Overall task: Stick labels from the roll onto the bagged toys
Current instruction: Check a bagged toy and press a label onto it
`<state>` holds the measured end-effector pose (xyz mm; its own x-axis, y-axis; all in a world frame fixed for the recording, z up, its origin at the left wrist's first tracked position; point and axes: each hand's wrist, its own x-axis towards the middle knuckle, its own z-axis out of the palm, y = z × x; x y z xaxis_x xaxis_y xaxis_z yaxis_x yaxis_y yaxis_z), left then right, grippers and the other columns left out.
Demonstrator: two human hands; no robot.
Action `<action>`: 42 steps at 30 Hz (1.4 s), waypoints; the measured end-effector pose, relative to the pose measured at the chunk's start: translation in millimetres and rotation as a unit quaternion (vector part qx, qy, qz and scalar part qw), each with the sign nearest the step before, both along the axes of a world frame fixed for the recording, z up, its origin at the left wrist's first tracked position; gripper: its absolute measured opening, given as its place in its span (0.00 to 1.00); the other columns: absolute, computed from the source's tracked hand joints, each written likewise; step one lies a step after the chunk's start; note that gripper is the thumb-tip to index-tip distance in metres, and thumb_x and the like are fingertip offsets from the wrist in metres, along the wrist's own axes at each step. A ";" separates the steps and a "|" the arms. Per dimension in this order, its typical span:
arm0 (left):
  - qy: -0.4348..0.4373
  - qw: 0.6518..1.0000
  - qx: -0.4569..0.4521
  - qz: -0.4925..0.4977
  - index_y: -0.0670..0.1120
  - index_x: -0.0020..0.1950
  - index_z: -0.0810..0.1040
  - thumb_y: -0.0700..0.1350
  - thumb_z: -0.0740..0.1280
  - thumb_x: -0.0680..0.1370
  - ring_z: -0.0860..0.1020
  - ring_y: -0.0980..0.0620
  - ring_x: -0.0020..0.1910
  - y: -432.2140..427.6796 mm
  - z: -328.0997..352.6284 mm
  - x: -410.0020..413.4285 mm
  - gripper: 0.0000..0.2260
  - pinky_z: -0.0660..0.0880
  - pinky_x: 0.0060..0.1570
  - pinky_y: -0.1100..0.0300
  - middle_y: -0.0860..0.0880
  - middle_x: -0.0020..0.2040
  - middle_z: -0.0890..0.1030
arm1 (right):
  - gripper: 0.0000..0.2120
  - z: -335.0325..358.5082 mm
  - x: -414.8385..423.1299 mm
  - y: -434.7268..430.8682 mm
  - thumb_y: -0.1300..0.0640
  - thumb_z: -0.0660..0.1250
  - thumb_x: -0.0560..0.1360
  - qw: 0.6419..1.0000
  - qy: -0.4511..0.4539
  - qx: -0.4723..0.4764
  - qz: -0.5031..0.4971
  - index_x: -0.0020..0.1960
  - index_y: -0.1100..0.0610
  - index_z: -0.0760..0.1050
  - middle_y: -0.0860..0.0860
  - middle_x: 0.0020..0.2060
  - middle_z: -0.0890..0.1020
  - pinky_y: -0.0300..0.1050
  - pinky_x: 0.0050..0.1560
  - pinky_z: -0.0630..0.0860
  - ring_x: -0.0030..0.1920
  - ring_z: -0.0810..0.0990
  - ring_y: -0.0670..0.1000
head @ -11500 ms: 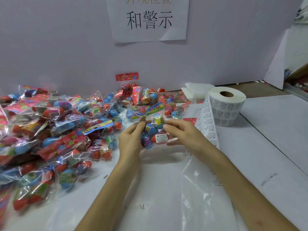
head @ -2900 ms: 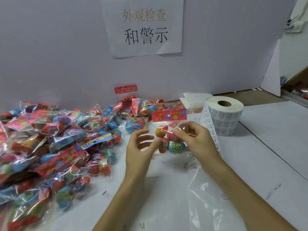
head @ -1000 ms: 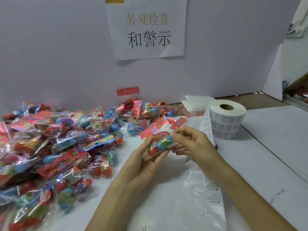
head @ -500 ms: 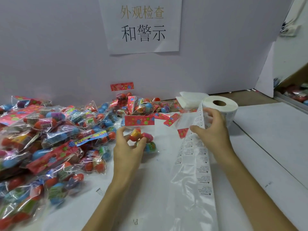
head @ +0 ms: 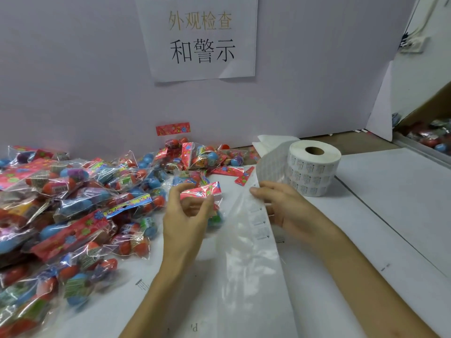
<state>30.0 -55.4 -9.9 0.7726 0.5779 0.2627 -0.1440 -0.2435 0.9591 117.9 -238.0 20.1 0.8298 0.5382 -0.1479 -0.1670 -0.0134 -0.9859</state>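
**Light, slippery bag in one hand, limp label strip in the other**

The left hand [head: 188, 215] is curled round one bagged toy [head: 207, 198], lifted just above the worktop [head: 390, 215], with thumb and fingers closing on the clear film below its red header card [head: 201, 191]. The bag looks light and loose. Small hard plastic pieces sit in thin, glossy film that will slide and crumple under pressure. The header card is the stiffest part and the safest place to steady it. A flat stretch of film pulled taut over a toy would give a label something firm to bed onto.

The right hand [head: 280, 206] is closed on the liner strip [head: 256, 215], which trails from the label roll [head: 314, 167] standing near the back of the worktop. It seems to pinch the strip's edge between thumb and fingers, though the blur makes the exact contact hard to confirm. The strip is thin, floppy and curls back on itself. The labels on it are small and will likely lift best from a corner, peeled slowly so they do not fold onto themselves.

The pile of bagged toys [head: 73, 203] lies to the left, well apart from the roll.
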 end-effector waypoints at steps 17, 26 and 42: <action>0.161 0.827 -0.400 -0.361 0.47 0.61 0.85 0.47 0.80 0.68 0.84 0.42 0.56 -4.0 9.8 -9.8 0.21 0.81 0.52 0.50 0.40 0.62 0.83 | 0.22 7.1 -8.7 1.8 0.68 0.51 0.81 0.977 -0.054 0.170 0.113 0.70 0.62 0.73 0.61 0.65 0.80 0.62 0.71 0.71 0.68 0.77 0.61; 0.146 0.866 -0.349 -0.327 0.46 0.57 0.86 0.45 0.75 0.69 0.86 0.43 0.45 -8.5 17.2 -13.1 0.16 0.83 0.42 0.53 0.39 0.53 0.85 | 0.16 5.3 -12.7 9.9 0.69 0.65 0.77 0.979 -0.199 0.013 -0.048 0.61 0.54 0.78 0.49 0.55 0.84 0.48 0.54 0.81 0.54 0.84 0.54; 0.081 0.912 -0.308 -0.257 0.45 0.58 0.85 0.43 0.72 0.77 0.85 0.39 0.50 -11.1 17.4 -12.9 0.11 0.84 0.48 0.51 0.35 0.55 0.84 | 0.14 -6.4 -15.1 8.9 0.44 0.80 0.67 0.849 -0.500 -0.154 -0.081 0.50 0.45 0.84 0.41 0.54 0.75 0.39 0.53 0.74 0.59 0.72 0.43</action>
<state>17.0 -66.4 7.5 0.9831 0.1282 -0.1310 0.0679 0.4092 0.9099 102.8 -229.2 13.7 0.6835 0.4682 0.5600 0.7258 -0.3534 -0.5902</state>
